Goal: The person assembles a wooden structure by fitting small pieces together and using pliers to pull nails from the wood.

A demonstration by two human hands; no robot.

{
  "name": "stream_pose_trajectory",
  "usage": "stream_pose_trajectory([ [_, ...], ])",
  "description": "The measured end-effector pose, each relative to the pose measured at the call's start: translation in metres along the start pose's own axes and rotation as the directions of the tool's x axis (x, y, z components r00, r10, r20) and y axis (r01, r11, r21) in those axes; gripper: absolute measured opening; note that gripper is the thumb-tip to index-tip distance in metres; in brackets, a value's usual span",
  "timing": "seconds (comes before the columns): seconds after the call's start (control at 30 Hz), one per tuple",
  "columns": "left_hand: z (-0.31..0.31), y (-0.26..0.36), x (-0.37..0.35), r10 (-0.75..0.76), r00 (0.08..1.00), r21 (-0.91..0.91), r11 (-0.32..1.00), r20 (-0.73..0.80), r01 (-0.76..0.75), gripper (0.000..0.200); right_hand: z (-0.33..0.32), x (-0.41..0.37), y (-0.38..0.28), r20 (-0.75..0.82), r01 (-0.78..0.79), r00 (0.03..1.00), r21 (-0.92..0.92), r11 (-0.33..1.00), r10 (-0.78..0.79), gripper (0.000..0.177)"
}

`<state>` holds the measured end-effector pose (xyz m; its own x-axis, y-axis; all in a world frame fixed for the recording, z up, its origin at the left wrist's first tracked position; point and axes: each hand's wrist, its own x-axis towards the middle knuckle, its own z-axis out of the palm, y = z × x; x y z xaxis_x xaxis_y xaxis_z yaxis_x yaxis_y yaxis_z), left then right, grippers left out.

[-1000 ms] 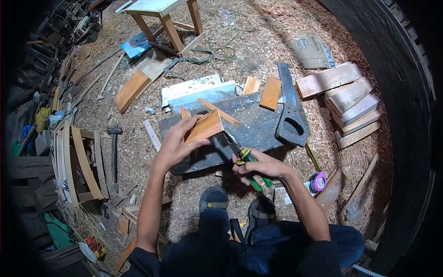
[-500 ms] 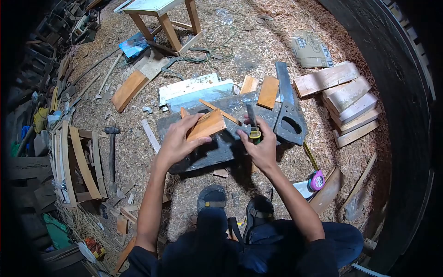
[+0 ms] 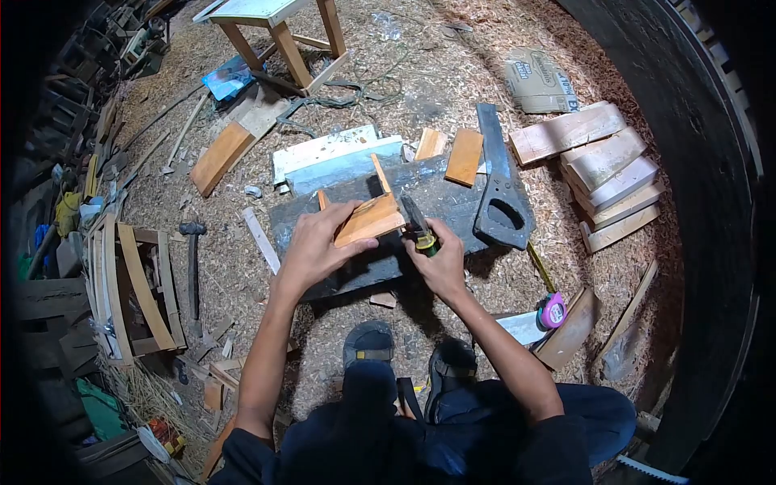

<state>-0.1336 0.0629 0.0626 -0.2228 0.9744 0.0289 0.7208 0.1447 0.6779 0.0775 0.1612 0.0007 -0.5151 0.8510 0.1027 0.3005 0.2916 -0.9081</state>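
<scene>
A small orange-brown wooden block (image 3: 372,221) is gripped in my left hand (image 3: 311,246), tilted above the dark work board (image 3: 364,275). My right hand (image 3: 440,259) is closed round the green and yellow handle of a chisel-like tool (image 3: 416,217). Its dark blade points up and to the left, close to the right end of the block; whether they touch I cannot tell. A thin wooden strip (image 3: 381,173) shows just behind the block. On the right part of the board lie a handsaw (image 3: 502,212) and another wooden block (image 3: 465,158).
Behind the board lie pale painted pieces (image 3: 343,164). Stacked planks (image 3: 610,162) and a purple tape measure (image 3: 553,311) are on the right. At the left are a hammer (image 3: 193,267) and a slatted wooden frame (image 3: 137,291). A small table (image 3: 259,12) stands at the back.
My right hand has moved left, bringing the tool close to the block's right end. The block has shifted slightly right, and the thin strip now stands at a steeper angle.
</scene>
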Motion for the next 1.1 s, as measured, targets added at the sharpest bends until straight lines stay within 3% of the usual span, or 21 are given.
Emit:
stream_pose_trajectory([
  [0.77,0.018,0.004,-0.009,-0.037,0.999,0.157,0.987,0.027,0.032,0.078,0.003,-0.015,-0.003,-0.050,-0.177,0.983,-0.045,0.983,0.175,0.028],
  [1.1,0.030,0.005,-0.014,-0.041,0.999,0.186,0.982,0.016,0.037,0.079,-0.005,-0.009,-0.011,0.053,-0.216,0.972,-0.177,0.960,0.228,0.028],
])
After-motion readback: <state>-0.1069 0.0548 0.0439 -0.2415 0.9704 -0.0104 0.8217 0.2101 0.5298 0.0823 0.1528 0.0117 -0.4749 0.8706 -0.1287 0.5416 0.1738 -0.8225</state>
